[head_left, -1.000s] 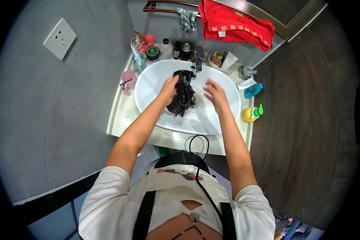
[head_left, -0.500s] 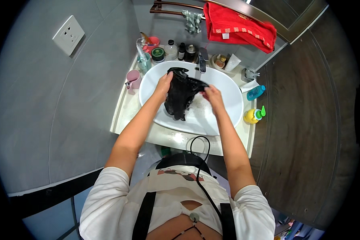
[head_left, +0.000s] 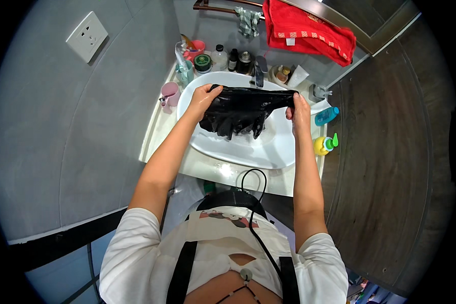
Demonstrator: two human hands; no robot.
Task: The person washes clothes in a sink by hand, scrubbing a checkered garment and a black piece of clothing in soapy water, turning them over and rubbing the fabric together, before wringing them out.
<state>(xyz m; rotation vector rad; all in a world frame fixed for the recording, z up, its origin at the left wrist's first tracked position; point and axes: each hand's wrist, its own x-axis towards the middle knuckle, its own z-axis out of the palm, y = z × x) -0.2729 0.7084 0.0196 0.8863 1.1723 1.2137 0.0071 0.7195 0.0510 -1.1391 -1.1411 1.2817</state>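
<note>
A wet, shiny black cloth (head_left: 240,107) is stretched sideways above the white oval washbasin (head_left: 281,154), its lower part hanging in loose folds. What sort of garment or cloth it is, I cannot tell. My left hand (head_left: 203,100) pinches its upper left corner, thumb on top. At the other end, over the basin's right side, my right hand (head_left: 301,112) grips the gathered upper right corner. Some suds or water show in the basin under the cloth. Behind the cloth stands the dark faucet (head_left: 259,72) at the basin's back edge.
Along the back of the counter (head_left: 215,169) stand a green-lidded jar (head_left: 202,63) and several bottles. A pink mug (head_left: 169,95) is on the left. To the right are a blue bottle (head_left: 327,116) and a yellow pump bottle (head_left: 324,145). A red towel (head_left: 309,33) hangs behind.
My right hand has moved right and a little up, pulling the bunched black cloth out wide. My left hand has shifted slightly left and keeps its hold.
</note>
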